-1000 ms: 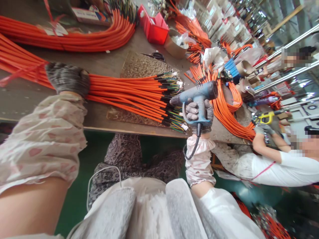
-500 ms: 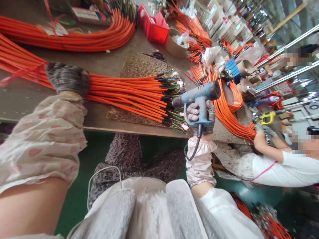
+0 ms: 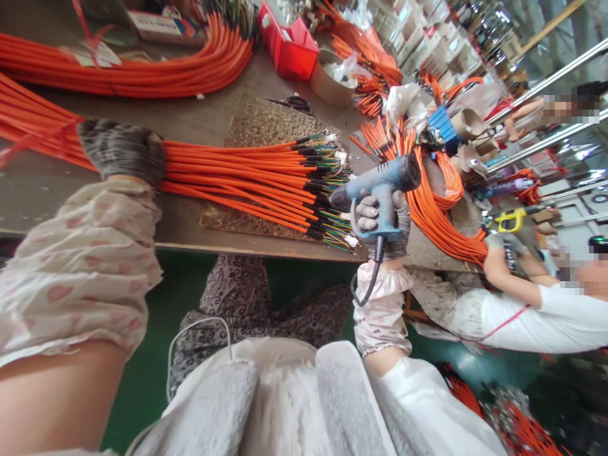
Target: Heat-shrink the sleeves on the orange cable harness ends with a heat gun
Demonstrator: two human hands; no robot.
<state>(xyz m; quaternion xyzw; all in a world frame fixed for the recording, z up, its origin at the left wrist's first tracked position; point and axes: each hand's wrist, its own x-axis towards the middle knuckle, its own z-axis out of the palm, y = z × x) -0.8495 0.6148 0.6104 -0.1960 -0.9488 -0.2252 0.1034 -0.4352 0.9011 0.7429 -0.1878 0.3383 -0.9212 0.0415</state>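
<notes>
Looking at a long brown table (image 3: 187,117) with cables all over. Off to the right, can see a co-worker (image 3: 527,323) in a white top, gloved up, right by a yellow-handled tool (image 3: 510,221). Along the near edge of the table, got a fat orange cable bundle (image 3: 199,164), running left to right and splaying out toward black-collared ends. Behind that, a curved bundle (image 3: 142,79), also orange, bending away at its right end. Plus looped cables (image 3: 437,225) further right. Under the splayed part, a worn flat board (image 3: 261,123). Next size down, a blue heat gun (image 3: 380,180), nozzle toward the left, just beside the cable ends, can't tell about actual contact. Held up by the gloved right hand (image 3: 399,225), with fingers (image 3: 367,212) wrapped tight around the handle. Over on the left, clenching the orange cable bundle with the gloved left hand (image 3: 122,152), fingertips mostly out of sight. Farther back, a red bin (image 3: 299,57), then a cardboard ring (image 3: 330,88) next to it. Near the board's far edge, black scissors (image 3: 298,103). Tiniest of all, white connectors (image 3: 351,240) on the thin wires (image 3: 335,237).
</notes>
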